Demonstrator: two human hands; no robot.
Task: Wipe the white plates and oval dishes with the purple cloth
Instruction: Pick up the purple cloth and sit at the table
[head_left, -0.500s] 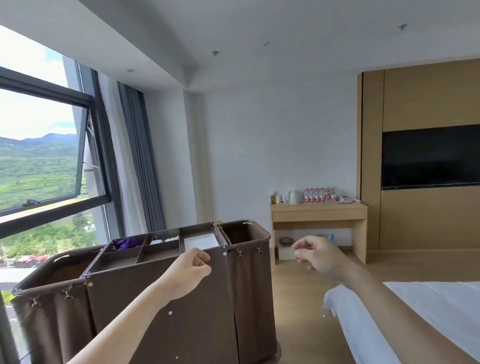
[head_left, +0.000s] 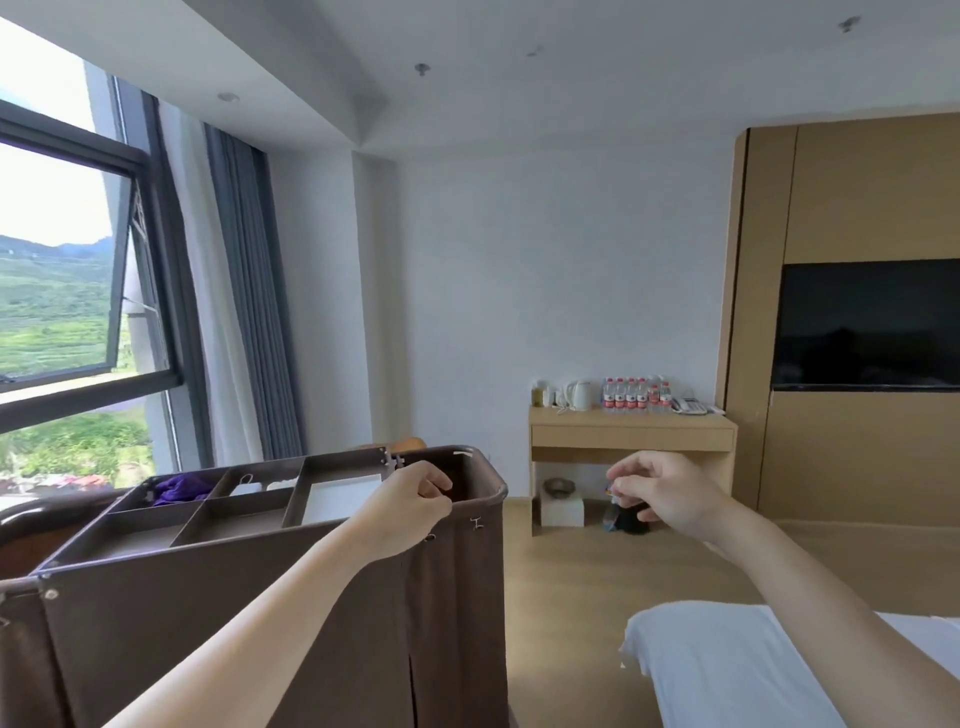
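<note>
At the far left we see the crumpled purple cloth (head_left: 179, 488) lying in the rear left compartment of the grey divided tray (head_left: 228, 525) that tops the brown fabric housekeeping cart (head_left: 208, 634). Our left forearm rises from the lower left across the cart's front. The left hand (head_left: 410, 501) is held at the tray's right end, its fingers curled into a loose fist with the thumb against the forefinger, holding nothing. We cannot tell whether it touches the rim. Well apart from the cart, the right hand (head_left: 670, 499) hangs in the air before the light wooden desk (head_left: 631, 434), fingers curled in, thumb close to the forefinger, gripping nothing. Its forearm passes over the white bed (head_left: 727, 670).
</note>
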